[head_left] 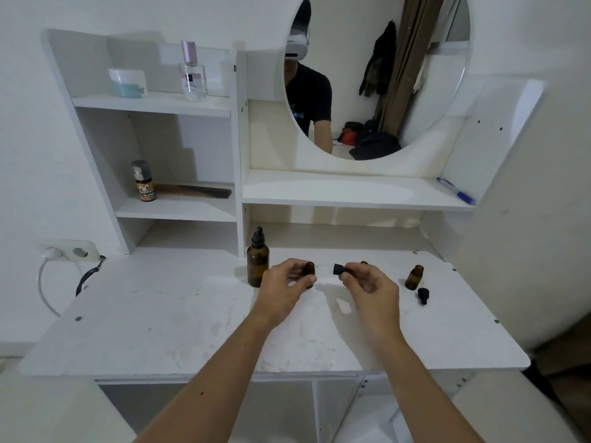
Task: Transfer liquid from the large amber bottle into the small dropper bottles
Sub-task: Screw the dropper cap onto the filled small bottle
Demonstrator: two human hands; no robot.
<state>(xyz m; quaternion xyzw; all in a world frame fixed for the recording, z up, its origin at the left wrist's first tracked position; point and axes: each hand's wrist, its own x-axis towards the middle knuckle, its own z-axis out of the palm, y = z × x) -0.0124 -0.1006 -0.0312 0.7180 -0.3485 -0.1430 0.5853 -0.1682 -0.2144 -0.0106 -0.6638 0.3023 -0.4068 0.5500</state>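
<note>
The large amber bottle [257, 263] stands capped with a black dropper top at the back of the white desk [179, 314]. My left hand [286, 287] grips a small amber dropper bottle [309, 270], open at the top. My right hand [367, 282] pinches a black dropper cap [339, 269], its glass tube pointing left toward that bottle. A second small amber bottle [414, 277] stands open to the right, with its black cap [423, 295] lying beside it. Another small bottle [364, 263] peeks out behind my right hand.
Shelves on the left hold a jar [128, 82], a perfume bottle [192, 73], a small spray can [143, 182] and a comb [204, 190]. A blue pen [455, 191] lies on the ledge under the round mirror [383, 75]. A wall socket with a cable [68, 251] sits at the left.
</note>
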